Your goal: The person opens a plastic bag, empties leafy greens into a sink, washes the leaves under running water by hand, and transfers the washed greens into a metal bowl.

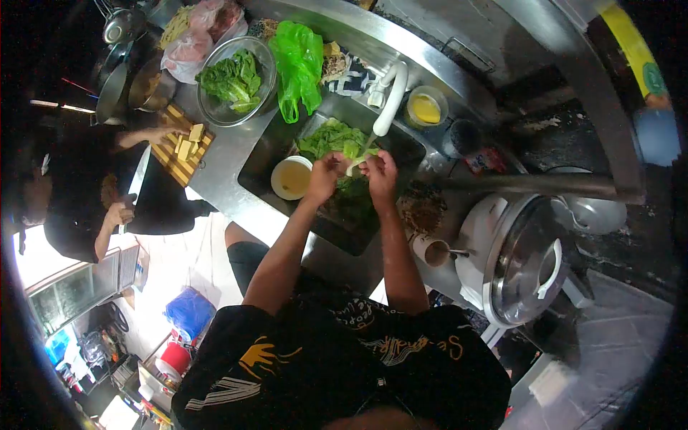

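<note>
My left hand (326, 175) and my right hand (380, 175) are closed on a pale green lettuce leaf (352, 166), one at each side. Both hands hang over the sink (326, 226), just below the spout of the white faucet (390, 104). More leafy lettuce (333, 137) lies in the sink beyond my fingers. Left of my left hand stands a white bowl (292, 178) with yellowish contents. My fingers partly hide the leaf.
A clear bowl of lettuce (229, 82) and a green plastic bag (297, 68) stand behind the sink. At left, a co-worker's hand (159, 136) rests by yellow blocks on a striped cutting board (183, 154); their other hand is beside a knife. A large lidded pot (527, 258) stands at right.
</note>
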Motion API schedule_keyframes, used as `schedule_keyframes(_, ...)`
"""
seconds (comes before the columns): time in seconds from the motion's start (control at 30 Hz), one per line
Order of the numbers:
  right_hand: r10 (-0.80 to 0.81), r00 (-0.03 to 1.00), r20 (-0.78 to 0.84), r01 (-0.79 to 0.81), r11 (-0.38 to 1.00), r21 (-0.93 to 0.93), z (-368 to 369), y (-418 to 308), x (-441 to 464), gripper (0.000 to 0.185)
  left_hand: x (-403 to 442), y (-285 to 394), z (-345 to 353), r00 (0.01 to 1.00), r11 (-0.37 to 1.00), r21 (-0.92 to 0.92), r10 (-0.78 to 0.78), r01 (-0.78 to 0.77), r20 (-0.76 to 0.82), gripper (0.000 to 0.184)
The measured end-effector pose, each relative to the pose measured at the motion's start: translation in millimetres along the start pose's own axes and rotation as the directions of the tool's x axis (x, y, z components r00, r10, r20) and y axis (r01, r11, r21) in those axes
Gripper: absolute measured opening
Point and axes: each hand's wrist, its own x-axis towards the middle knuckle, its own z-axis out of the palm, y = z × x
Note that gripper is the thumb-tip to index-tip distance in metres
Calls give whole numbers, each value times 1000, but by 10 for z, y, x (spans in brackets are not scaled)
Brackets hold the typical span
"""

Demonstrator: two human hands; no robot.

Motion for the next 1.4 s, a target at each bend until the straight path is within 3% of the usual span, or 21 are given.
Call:
schedule_keyframes(0.07, 41, 999, 5, -41, 999, 12, 12, -39, 4, 12, 15, 38, 15, 993, 992, -72, -104, 100, -52, 16)
schedule_keyframes(0.17, 71, 997, 17, -71, 997, -2, 24, -77, 20, 13, 10, 95, 40, 990, 991, -72, -117, 112, -77, 17)
schedule_keyframes(0.27, 63, 997, 55, -62, 998, -19, 28, -70, 39, 15, 21, 148, 48, 996, 992, -87, -89, 88, -5, 30)
schedule_keyframes(0.4, -38, 990, 137, 42, 999, -22, 69, 53, 81, 17, -36, 270, 133, 994, 992, -61, -108, 108, 12, 24)
schedule_keyframes(0.6, 96, 992, 82, -90, 993, -80, 59, 39, 90, 13, 22, 36, 92, 998, 999, -6, -50, 50, -26, 21)
schedule_keyframes(0.7, 192, 981, 30, -194, 954, 229, 118, 18, 59, 14, 21, -19, 91, 994, 998, -4, -59, 59, -89, 24)
schedule_keyframes(0.8, 168, 984, 56, -177, 909, 377, 108, 104, 30, 20, -7, 25, 155, 960, 982, -170, -129, 87, -250, 33)
schedule_keyframes(0.87, 162, 985, -59, -123, 901, 417, 87, 177, 31, 19, 25, -1, 156, 889, 950, -299, -208, 85, -408, 31)
schedule_keyframes(0.9, 160, 980, -116, -95, 896, 435, 69, 206, 36, 19, 54, -45, 104, 885, 945, -328, -169, 19, -435, 30)
schedule_keyframes(0.97, 212, 974, -73, -161, 888, 430, -2, 189, 44, 21, 83, -96, -90, 863, 920, -375, -92, -117, -497, 29)
schedule_keyframes(1.07, 236, 971, 29, -232, 912, 337, 31, 138, 27, 19, -50, -143, -442, 853, 976, 104, 219, -192, -474, 29)
schedule_keyframes(1.1, 235, 970, 69, -244, 925, 291, 43, 156, 37, 18, -163, -81, -526, 893, 992, -39, 90, -120, -442, 25)
schedule_keyframes(1.2, 43, 988, 147, -51, 998, 49, 106, 238, 77, 23, -353, -279, -969, 907, 991, 129, 72, -19, -416, 23)
schedule_keyframes(1.3, 181, 960, 214, -144, 973, -180, 296, 248, 105, 24, -610, -196, -1111, 880, 988, 150, 90, -21, -467, 24)
schedule_keyframes(1.33, 154, 949, 276, -115, 982, -151, 433, 269, 141, 24, -686, -165, -1139, 866, 988, 154, 103, -30, -489, 25)
schedule_keyframes(1.37, 124, 934, 335, -89, 989, -120, 618, 304, 199, 24, -716, -304, -1197, 860, 997, 35, 81, -73, -503, 26)
schedule_keyframes(1.4, 97, 916, 389, -68, 994, -89, 803, 346, 240, 25, -783, -305, -1228, 865, 996, 70, 84, -57, -494, 26)
